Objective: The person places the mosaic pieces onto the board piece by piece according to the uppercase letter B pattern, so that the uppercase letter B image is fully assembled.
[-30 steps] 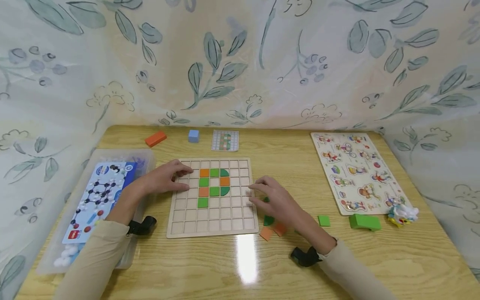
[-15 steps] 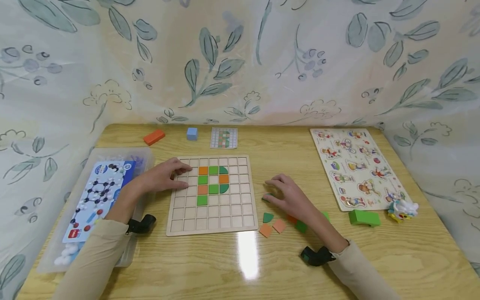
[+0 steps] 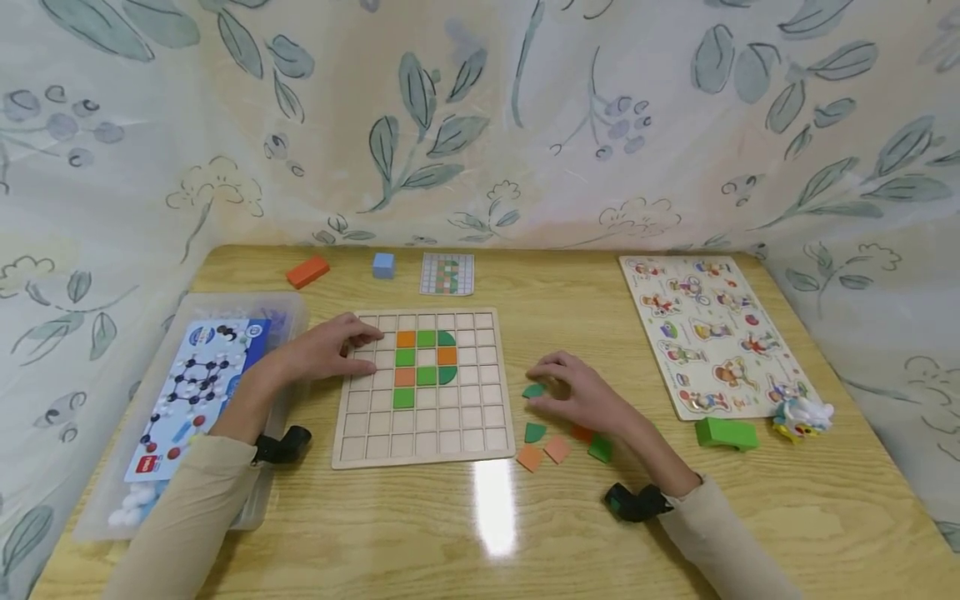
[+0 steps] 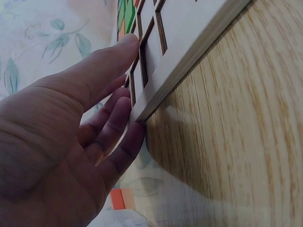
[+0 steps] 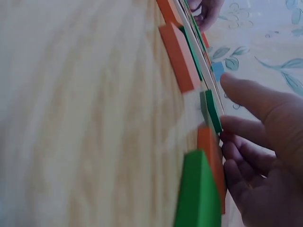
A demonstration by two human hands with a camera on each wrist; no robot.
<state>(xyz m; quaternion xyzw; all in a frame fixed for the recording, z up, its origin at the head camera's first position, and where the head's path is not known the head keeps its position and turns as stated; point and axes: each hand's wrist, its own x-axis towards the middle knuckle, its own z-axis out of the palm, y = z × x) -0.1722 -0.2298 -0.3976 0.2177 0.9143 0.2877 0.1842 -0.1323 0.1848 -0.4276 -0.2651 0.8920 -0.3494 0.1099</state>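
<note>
Where the left hand rests: its thumb and fingertips lie loosely along the left edge of the grid board, clasping nothing, apparently steadying it.
Grid board: flat on the table, its shallow cells partly filled; probably light and stiff, likely to slide unless steadied by its rim.
Dark green quarter-round piece: just right of the board, between the thumb and forefinger of the right hand; looks thin, hard, very light and not fragile, perhaps slippery. Best pinched by opposite edges, one straight, one curved.
Right hand: thumb and forefinger parted around that piece, not pinching it; whether a fingertip touches it, cannot tell.
Green square tile: near the right wrist; likely handles alike, best taken by two opposite sides.
</note>
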